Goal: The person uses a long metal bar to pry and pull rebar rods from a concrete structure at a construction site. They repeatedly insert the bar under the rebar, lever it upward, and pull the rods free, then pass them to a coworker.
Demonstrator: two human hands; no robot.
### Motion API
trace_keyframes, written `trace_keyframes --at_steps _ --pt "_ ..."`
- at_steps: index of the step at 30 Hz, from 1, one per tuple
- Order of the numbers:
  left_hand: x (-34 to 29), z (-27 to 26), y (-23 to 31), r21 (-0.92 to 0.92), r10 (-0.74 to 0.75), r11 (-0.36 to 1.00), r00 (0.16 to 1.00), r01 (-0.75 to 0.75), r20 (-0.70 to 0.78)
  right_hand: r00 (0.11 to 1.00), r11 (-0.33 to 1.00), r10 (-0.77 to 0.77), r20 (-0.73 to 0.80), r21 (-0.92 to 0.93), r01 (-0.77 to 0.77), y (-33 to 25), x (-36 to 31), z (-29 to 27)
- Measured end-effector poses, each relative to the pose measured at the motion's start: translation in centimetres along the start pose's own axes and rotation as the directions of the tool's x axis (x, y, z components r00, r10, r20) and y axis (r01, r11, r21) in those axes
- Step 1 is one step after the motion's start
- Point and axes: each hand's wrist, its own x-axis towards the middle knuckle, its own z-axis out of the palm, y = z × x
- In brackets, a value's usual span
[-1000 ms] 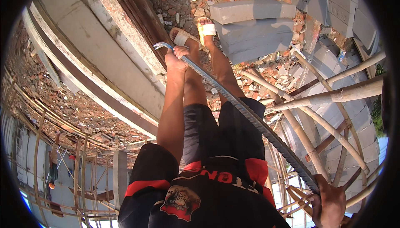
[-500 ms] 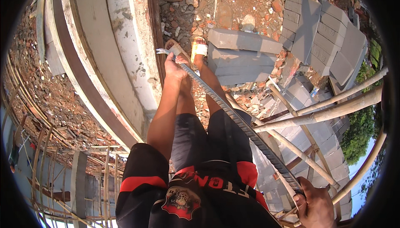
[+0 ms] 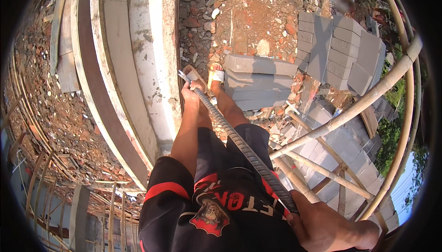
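Both my hands grip a long ribbed steel crowbar (image 3: 243,147), which slants across the front of my body. My left hand (image 3: 190,94) is closed around its far end, just below the bright forked tip, beside the edge of a concrete beam (image 3: 163,54). Nearer to me on the right, my right hand (image 3: 324,224) wraps the bar's lower end, close to my shirt. The end of the bar under the right hand is hidden.
Grey blocks (image 3: 260,84) lie stacked ahead of my feet, with more blocks (image 3: 340,45) beyond. Bamboo poles (image 3: 350,104) cross on the right. Curved boards (image 3: 87,58) run along the left. Rubble covers the ground (image 3: 248,17).
My right hand and the bar's lower end have moved left and closer to my body. The forked tip sits slightly lower in view, and the whole scene has shifted with my head.
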Motion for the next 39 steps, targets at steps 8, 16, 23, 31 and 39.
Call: trace_keyframes --at_steps 8,16,23,31,39 --pt "-1.0 4.7 -3.0 -0.116 -0.061 0.989 0.965 0.093 0.254 0.914 0.722 -0.406 -0.030 -0.623 0.301 -4.5 -1.5 0.5" --pt "-5.1 2.9 -6.8 0.117 -0.096 0.989 0.994 0.089 0.055 0.868 0.811 -0.494 -0.051 -0.387 0.439 -0.2 0.0 6.1" --pt "-2.0 3.5 -3.4 0.344 -0.022 0.938 0.998 0.043 -0.063 0.427 0.753 -0.576 -0.697 -0.250 0.608 3.6 -2.1 11.3" --pt "-2.0 4.4 -3.5 0.431 -0.039 0.895 0.983 0.115 -0.181 -0.264 0.065 -0.479 -0.837 -0.334 0.940 6.0 8.1 14.1" --pt "-4.8 3.9 -7.7 0.191 -0.033 0.982 0.995 0.014 0.092 -0.155 -0.223 -0.299 -0.942 -0.089 0.971 5.1 12.5 12.5"
